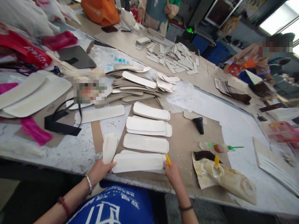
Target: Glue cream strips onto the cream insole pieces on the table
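Note:
At the table's front edge, a stack of white rounded strips [137,163] lies between my two hands. My left hand [101,170] is closed at its left end, the thumb against the edge. A small bundle of white strips [109,147] rises from the fingers of that hand. My right hand [172,172] grips a slim yellow-handled tool [168,160], its kind unclear, and touches the stack's right end. Beyond it, more white strips lie in separate piles: the nearest pile [146,143], a middle pile [146,124] and a far pile [151,111].
To the right are a glue-stained roll [233,179], a small bottle [219,147] and a black cone [199,125]. Behind the piles sits a large heap of strips [133,85]. Black straps [63,121] and big pale panels [37,93] lie left. Other people work across the table.

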Motion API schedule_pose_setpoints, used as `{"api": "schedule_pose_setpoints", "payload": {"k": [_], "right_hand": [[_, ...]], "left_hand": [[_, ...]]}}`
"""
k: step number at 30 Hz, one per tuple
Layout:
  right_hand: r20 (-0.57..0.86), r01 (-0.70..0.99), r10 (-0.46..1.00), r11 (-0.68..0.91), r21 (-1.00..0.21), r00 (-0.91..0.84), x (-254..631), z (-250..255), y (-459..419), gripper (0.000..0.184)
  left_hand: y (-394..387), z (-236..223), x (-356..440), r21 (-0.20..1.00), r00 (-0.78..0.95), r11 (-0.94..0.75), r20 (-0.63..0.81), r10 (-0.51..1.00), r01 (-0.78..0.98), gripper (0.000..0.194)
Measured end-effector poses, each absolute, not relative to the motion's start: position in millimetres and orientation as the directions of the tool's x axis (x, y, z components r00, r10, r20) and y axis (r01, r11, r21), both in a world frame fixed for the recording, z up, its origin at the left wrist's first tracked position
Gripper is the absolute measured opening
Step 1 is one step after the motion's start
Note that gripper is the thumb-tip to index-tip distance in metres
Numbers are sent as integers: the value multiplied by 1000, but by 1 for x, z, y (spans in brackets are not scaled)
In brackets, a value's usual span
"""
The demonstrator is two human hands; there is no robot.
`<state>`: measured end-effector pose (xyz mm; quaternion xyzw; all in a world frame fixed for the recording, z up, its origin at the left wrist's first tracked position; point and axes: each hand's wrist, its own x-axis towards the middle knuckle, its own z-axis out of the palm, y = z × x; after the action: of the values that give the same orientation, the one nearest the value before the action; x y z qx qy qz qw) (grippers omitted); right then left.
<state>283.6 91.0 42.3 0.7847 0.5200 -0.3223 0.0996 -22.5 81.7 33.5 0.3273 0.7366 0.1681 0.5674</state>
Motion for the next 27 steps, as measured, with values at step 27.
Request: {"api": "schedule_pose_setpoints", "payload": {"k": [27], "right_hand": [[-653,85,743,-667,-740,147,278,62,100,48]], "left_hand": [[117,69,-25,619,33,743,-763,646,-255,38]]}}
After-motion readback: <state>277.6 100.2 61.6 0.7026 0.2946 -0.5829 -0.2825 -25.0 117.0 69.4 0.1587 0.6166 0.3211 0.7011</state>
